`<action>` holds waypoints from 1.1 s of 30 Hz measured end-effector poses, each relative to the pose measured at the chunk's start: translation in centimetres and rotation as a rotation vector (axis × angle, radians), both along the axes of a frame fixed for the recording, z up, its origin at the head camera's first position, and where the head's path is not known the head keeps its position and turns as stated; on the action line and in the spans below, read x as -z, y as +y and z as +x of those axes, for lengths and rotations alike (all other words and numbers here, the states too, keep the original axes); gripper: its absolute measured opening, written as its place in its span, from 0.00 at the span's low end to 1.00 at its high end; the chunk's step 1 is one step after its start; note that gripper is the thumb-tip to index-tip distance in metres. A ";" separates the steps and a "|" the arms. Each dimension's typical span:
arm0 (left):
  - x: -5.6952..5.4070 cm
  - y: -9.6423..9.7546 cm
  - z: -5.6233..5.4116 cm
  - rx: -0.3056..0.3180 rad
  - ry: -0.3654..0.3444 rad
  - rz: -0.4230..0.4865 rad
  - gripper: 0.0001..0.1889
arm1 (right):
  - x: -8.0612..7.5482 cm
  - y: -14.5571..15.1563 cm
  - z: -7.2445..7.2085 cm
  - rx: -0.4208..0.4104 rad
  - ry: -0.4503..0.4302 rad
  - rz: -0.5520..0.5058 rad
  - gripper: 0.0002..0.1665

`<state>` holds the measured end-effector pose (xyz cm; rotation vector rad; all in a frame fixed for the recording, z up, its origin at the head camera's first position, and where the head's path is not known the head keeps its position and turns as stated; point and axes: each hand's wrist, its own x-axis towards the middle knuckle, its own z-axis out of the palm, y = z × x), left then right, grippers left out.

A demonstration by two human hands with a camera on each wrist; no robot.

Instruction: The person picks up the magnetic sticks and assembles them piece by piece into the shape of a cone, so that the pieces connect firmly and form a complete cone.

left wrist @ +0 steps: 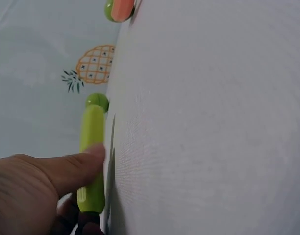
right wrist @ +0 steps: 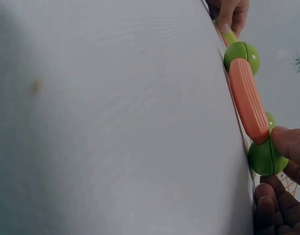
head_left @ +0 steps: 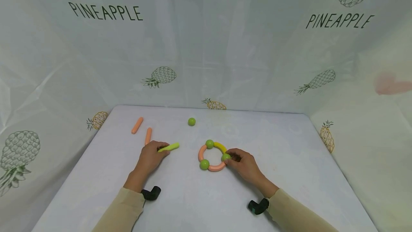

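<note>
My left hand point(head_left: 152, 155) pinches a yellow-green rod point(head_left: 170, 147) between thumb and fingers, close over the table, left of a small ring. The ring is made of green balls joined by curved pieces: a yellow curve point(head_left: 220, 147) at the top right, an orange curve point(head_left: 202, 153) on the left and another orange curve point(head_left: 216, 168) along the bottom. Its balls are a top ball point(head_left: 209, 144), a lower-left ball point(head_left: 204, 164) and a right-hand ball point(head_left: 226, 157). With thumb and fingertips, my right hand point(head_left: 246, 164) grips that right-hand ball, also seen in the right wrist view.
A loose green ball point(head_left: 191, 121) lies toward the table's back edge. Two orange rods, one farther point(head_left: 137, 125) and one beside the left hand point(head_left: 148, 136), lie at the back left. Pineapple-printed sheeting point(head_left: 206, 46) hangs behind the white table point(head_left: 193, 203).
</note>
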<state>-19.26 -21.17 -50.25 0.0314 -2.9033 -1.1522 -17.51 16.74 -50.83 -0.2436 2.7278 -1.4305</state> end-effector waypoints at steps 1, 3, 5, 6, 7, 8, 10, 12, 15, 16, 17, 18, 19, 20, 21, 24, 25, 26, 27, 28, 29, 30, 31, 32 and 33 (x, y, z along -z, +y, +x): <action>-0.1 0.0 0.0 -0.006 0.000 0.015 0.18 | 0.0 0.0 0.0 0.001 0.001 0.000 0.18; -0.1 0.0 0.0 -0.016 0.007 0.048 0.18 | 0.0 -0.1 0.0 0.003 0.001 0.002 0.18; -0.2 0.2 -0.1 -0.022 0.025 0.090 0.17 | 0.0 -0.1 0.0 0.006 0.002 0.004 0.18; -0.2 0.3 -0.3 -0.023 0.037 0.110 0.17 | 0.0 -0.1 0.0 0.007 0.002 0.004 0.18; -0.2 0.6 -0.4 -0.025 0.048 0.128 0.17 | 0.0 -0.2 0.0 0.007 0.003 0.004 0.18; -0.3 0.9 -0.5 -0.025 0.058 0.148 0.17 | 0.0 -0.2 0.0 0.007 0.004 0.004 0.18; -0.6 1.7 -0.7 -0.024 0.073 0.184 0.17 | 0.0 -0.2 0.0 0.007 0.006 0.001 0.18; -1.0 2.7 -1.0 -0.019 0.076 0.224 0.18 | 0.1 -0.2 -0.1 0.005 0.008 -0.003 0.18; -1.6 4.3 -1.4 0.003 0.076 0.262 0.19 | 0.1 -0.2 -0.1 0.004 0.011 -0.004 0.18; -1.8 4.8 -1.6 0.011 0.075 0.274 0.20 | 0.1 -0.2 -0.1 0.003 0.011 -0.003 0.18; -1.9 5.4 -1.7 0.023 0.073 0.280 0.20 | 0.2 -0.2 -0.1 0.004 0.011 -0.003 0.18; -2.0 6.0 -1.9 0.034 0.075 0.282 0.20 | 0.2 -0.2 -0.1 0.004 0.012 -0.001 0.18; -2.1 6.5 -2.0 0.045 0.077 0.284 0.20 | 0.2 -0.1 -0.1 0.004 0.012 0.000 0.18; -2.2 7.1 -2.1 0.051 0.074 0.289 0.19 | 0.2 -0.1 -0.2 0.005 0.012 0.000 0.18; -2.3 7.7 -2.3 0.059 0.074 0.292 0.19 | 0.2 -0.1 -0.2 0.005 0.012 0.001 0.18; -2.5 9.3 -2.7 0.080 0.074 0.313 0.18 | 0.2 -0.1 -0.2 0.011 0.012 0.003 0.18; -2.6 9.8 -2.8 0.087 0.072 0.319 0.17 | 0.2 -0.1 -0.2 0.012 0.013 0.003 0.18; -2.7 10.4 -3.0 0.092 0.070 0.323 0.17 | 0.2 -0.1 -0.2 0.014 0.012 0.003 0.18; -2.8 10.8 -3.1 0.100 0.070 0.326 0.17 | 0.2 -0.1 -0.2 0.016 0.013 0.003 0.18; -2.9 11.3 -3.2 0.108 0.069 0.328 0.17 | 0.1 -0.2 -0.2 0.016 0.017 0.005 0.18; -2.9 11.7 -3.3 0.115 0.066 0.326 0.17 | 0.1 -0.2 -0.2 0.016 0.019 0.004 0.18; -3.0 12.1 -3.4 0.123 0.065 0.326 0.17 | 0.1 -0.2 -0.2 0.017 0.020 0.006 0.18; -3.0 12.5 -3.5 0.130 0.064 0.327 0.17 | 0.1 -0.2 -0.2 0.017 0.020 0.008 0.18; -3.0 12.8 -3.6 0.138 0.063 0.329 0.17 | 0.0 -0.3 -0.1 0.017 0.020 0.010 0.18; -3.0 13.0 -3.7 0.144 0.059 0.333 0.17 | 0.0 -0.3 -0.1 0.018 0.021 0.013 0.18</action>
